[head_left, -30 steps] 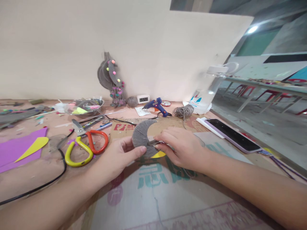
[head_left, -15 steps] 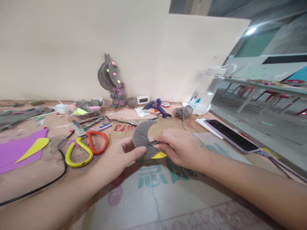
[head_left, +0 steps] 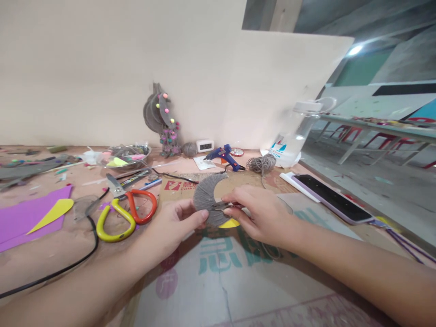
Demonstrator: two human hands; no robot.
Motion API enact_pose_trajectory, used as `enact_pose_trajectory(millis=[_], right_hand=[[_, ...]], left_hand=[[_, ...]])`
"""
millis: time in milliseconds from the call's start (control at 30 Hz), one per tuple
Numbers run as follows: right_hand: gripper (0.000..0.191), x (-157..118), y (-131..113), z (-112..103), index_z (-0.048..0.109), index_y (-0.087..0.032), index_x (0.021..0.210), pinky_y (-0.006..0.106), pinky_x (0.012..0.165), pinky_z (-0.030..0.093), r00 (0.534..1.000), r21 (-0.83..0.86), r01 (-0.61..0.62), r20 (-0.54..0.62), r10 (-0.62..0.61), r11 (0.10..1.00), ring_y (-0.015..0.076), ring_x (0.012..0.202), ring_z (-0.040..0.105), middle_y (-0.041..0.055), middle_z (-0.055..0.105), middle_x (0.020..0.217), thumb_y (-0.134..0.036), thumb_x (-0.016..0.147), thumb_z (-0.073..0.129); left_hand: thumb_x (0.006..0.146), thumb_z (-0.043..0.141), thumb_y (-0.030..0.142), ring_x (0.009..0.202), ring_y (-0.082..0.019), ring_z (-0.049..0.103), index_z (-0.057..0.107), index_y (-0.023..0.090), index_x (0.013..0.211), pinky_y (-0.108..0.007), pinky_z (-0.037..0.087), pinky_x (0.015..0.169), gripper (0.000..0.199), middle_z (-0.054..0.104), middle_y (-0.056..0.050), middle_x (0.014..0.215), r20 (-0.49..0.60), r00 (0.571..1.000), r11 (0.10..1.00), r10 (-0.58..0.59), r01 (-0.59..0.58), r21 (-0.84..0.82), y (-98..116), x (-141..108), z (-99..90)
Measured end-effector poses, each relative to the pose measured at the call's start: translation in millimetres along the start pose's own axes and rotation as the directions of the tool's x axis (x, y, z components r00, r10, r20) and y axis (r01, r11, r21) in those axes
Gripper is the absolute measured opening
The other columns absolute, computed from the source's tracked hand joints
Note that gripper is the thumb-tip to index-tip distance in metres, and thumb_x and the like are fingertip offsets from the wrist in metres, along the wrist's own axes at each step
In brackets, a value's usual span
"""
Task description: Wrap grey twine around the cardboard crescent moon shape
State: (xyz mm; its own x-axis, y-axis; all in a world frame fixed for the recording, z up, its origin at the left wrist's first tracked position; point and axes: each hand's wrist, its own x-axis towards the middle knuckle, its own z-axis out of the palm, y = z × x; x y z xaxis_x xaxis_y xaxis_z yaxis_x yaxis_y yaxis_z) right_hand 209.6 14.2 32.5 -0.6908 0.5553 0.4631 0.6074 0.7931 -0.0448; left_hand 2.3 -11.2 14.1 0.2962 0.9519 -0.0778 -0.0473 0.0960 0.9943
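Note:
A crescent moon shape (head_left: pixel 205 193), mostly wrapped in grey yarn, is held above the cardboard (head_left: pixel 221 272). Its bare yellow tip (head_left: pixel 230 223) shows at the lower right. My left hand (head_left: pixel 182 220) grips the crescent's outer left edge, thumb in front and fingers partly behind. My right hand (head_left: pixel 257 211) pinches grey yarn at the crescent's inner curve, thumb and forefinger close together. Loose yarn hangs below the right hand. Behind it lies a grey yarn bundle (head_left: pixel 261 163), with a strand running toward the hand.
Scissors (head_left: pixel 116 220) with red and yellow handles lie left, near purple sheets (head_left: pixel 41 218) and a black cable (head_left: pixel 91 245). A blue glue gun (head_left: pixel 228 156), a small clock (head_left: pixel 205 146) and a decorated moon hanging (head_left: pixel 160 113) stand behind. Right are a water bottle (head_left: pixel 294 131) and phone (head_left: pixel 332 197).
The whole scene has shifted slightly right and down in view. Both hands keep their hold on the crescent and yarn, with little other visible movement.

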Motion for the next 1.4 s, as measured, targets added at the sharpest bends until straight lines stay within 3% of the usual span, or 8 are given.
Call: enact_pose_trajectory(millis=[233,600,933,1200,1400], right_hand=[[0.021,0.0,2.0,1.2,0.058,-0.014,0.094,0.028,0.061,0.035,0.999,-0.068,0.030,0.015,-0.029,0.997,0.0173,0.070,0.051,0.0056,0.059,0.076,-0.027,0.089,0.041],[0.021,1.3,1.1,1.1,0.057,-0.015,0.094,0.026,0.063,0.035,0.998,-0.022,0.012,0.059,-0.011,1.000,0.0163,0.072,0.051,0.0053,0.059,0.077,-0.028,0.090,0.041],[0.020,0.9,1.4,1.2,0.058,-0.016,0.092,0.025,0.060,0.033,0.998,-0.056,0.063,0.033,-0.061,0.996,0.0156,0.069,0.050,0.0038,0.058,0.072,-0.027,0.090,0.041],[0.018,-1.6,2.5,5.4,0.055,-0.016,0.097,0.026,0.065,0.038,1.000,0.098,-0.003,-0.020,0.005,0.995,0.0158,0.075,0.054,0.0050,0.062,0.082,-0.027,0.088,0.046],[0.021,-0.6,0.5,2.9,0.057,-0.016,0.095,0.027,0.063,0.036,1.000,-0.039,0.026,0.014,-0.025,0.999,0.0174,0.073,0.052,0.0059,0.059,0.077,-0.028,0.090,0.040]], left_hand=[[0.075,0.062,0.031,0.069,-0.011,0.054,0.066,0.019,0.080,-0.023,0.043,0.069,0.014,0.061,0.002,0.071,0.018,1.000,1.000,0.008,-0.008,-0.010,-1.4,0.5,-1.2],[0.073,0.065,0.035,0.071,-0.013,0.056,0.066,0.020,0.079,-0.027,0.043,0.074,0.016,0.060,0.002,0.071,0.042,0.996,0.997,-0.074,0.075,-0.033,0.2,-1.4,-3.5],[0.074,0.062,0.033,0.070,-0.014,0.057,0.067,0.018,0.081,-0.025,0.043,0.069,0.018,0.065,-0.001,0.075,0.048,0.999,0.998,0.010,-0.012,0.062,-1.2,-0.2,-3.4],[0.074,0.063,0.033,0.068,-0.012,0.055,0.066,0.021,0.083,-0.026,0.043,0.069,0.016,0.060,0.003,0.069,0.020,0.998,0.998,-0.062,0.062,0.002,0.5,-0.1,-1.3],[0.073,0.064,0.033,0.069,-0.013,0.056,0.066,0.020,0.076,-0.026,0.044,0.070,0.013,0.062,0.002,0.070,0.010,0.999,0.999,-0.045,0.045,-0.003,0.5,-0.5,0.2]])
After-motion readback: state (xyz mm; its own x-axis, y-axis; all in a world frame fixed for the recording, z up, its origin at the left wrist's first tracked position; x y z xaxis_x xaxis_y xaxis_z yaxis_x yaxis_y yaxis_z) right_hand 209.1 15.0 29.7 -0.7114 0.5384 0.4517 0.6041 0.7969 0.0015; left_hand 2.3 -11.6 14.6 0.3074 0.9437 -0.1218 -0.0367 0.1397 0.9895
